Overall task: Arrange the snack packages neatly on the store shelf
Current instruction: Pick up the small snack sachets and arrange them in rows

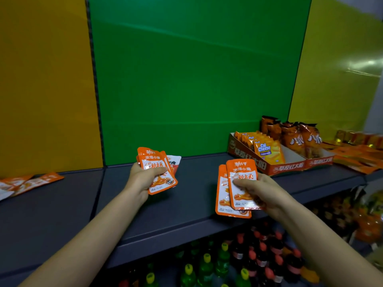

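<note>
A green back panel (196,79) stands behind the dark grey shelf (186,206). At the right of the shelf sits a red cardboard box (290,166) with Cal Cheese packs (266,150) inside. Above the middle of the shelf the left hand (143,176) grips a fan of orange snack packets (152,160), thumb across the front. The right hand (262,191) pinches a pair of orange packets (241,168), one overlapping the other. Some loose packets (31,182) lie flat at the far left

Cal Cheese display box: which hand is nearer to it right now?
Right. The right hand, gripping orange packets, is just left of and in front of the box; the left hand, gripping another bunch, is farther left along the shelf.
</note>
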Demonstrator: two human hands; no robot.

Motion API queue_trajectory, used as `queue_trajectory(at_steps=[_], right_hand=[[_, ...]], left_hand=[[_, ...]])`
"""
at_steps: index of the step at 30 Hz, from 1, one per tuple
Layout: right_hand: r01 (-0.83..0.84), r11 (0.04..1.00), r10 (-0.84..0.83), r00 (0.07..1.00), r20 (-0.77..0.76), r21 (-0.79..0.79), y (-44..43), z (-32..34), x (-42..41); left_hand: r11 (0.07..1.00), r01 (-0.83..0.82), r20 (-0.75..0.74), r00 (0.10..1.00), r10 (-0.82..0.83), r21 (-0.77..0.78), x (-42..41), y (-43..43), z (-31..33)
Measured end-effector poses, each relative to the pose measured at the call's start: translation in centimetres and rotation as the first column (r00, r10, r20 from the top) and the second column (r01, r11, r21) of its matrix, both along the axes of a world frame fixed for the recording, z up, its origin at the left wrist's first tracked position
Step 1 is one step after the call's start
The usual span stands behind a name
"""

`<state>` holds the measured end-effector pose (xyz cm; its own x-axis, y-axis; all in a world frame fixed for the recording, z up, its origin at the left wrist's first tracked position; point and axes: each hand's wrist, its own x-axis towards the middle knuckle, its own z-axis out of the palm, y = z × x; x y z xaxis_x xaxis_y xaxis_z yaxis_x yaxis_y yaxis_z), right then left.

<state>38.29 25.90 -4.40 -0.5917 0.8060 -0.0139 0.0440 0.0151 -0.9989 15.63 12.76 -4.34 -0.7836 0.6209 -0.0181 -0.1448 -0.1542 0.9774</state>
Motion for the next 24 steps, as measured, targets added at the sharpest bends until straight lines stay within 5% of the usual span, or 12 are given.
queue_trajectory(at_steps=[24], right_hand=[[-0.133, 0.988, 0.125, 0.987, 0.104, 0.074, 20.6, -0.9, -13.2]], left_hand=[[0.962, -0.262, -0.043, 0.965, 0.259, -0.080, -3.4, 12.1, 0.4]])
